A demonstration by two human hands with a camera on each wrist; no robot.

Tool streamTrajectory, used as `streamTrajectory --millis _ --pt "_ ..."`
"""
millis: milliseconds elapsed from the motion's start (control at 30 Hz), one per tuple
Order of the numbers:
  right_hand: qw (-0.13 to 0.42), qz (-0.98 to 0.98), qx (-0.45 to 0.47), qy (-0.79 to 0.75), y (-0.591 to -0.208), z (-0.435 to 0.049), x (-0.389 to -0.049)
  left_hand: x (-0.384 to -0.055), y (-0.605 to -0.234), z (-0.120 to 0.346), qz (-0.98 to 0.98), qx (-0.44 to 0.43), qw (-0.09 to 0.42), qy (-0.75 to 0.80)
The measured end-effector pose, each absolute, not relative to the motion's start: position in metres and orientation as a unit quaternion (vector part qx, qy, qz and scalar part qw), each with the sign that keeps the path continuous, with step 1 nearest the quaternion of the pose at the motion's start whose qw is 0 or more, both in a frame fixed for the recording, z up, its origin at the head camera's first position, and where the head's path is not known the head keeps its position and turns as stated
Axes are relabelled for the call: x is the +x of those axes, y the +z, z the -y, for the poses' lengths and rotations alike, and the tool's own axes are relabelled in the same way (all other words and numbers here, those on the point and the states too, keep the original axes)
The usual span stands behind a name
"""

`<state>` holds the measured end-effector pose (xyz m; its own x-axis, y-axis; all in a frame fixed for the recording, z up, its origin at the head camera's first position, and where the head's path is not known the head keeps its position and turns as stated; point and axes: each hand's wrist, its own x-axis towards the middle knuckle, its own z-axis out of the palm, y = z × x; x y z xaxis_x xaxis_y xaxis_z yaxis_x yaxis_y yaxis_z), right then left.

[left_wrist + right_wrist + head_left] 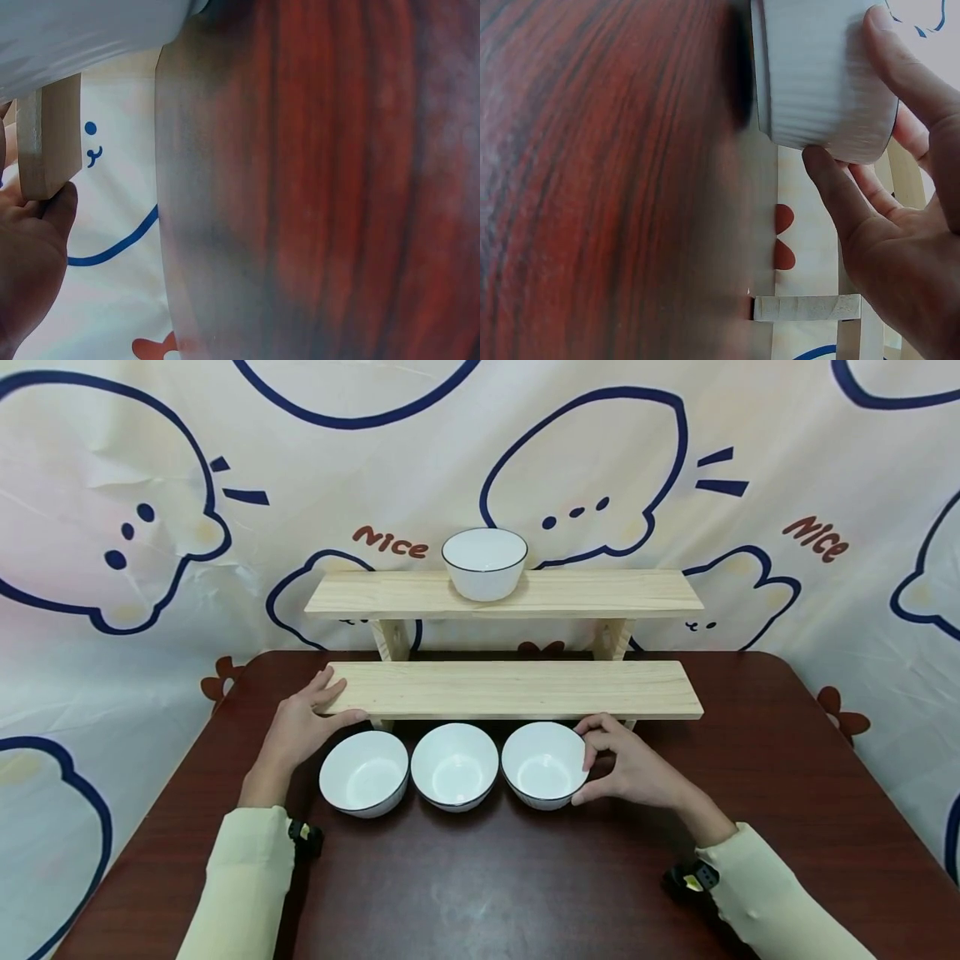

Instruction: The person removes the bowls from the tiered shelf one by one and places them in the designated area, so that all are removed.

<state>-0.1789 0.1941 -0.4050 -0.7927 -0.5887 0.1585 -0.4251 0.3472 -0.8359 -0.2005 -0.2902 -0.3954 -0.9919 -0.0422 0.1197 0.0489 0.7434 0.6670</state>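
Three white bowls with dark rims stand in a row on the table: the left bowl (365, 772), the middle bowl (455, 767) and the right bowl (545, 765). My right hand (633, 767) grips the right bowl at its right side, thumb in front and fingers behind; the right wrist view shows the ribbed outer wall of this bowl (825, 82). With my left hand (296, 727) I hold the left end of the lower board of a two-tier wooden shelf (510, 687). Thumb and fingers lie on either side of that board end (60, 135) in the left wrist view.
A fourth white bowl (483, 564) sits on the upper board (600, 593), near its middle. The shelf stands at the back of the dark brown table (487, 893). Behind hangs a cream cloth (420, 485) with blue cartoon outlines.
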Motion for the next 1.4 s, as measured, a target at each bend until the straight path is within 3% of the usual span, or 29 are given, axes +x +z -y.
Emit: streamTrajectory --millis 800,1133,1400 --pt "0.091 -0.822 -0.310 -0.470 -0.4067 -0.1906 -0.1743 -0.2007 -0.3947 0.2903 0.932 0.000 0.058 -0.357" --pt "0.053 -0.842 -0.307 -0.440 -0.4094 -0.1909 -0.1725 -0.2011 -0.3935 0.2892 0.933 -0.004 0.059 -0.355" --pt "0.077 -0.837 -0.299 -0.452 -0.4057 -0.1953 -0.1726 -0.2013 -0.3952 0.2897 0.934 -0.001 0.058 -0.354"
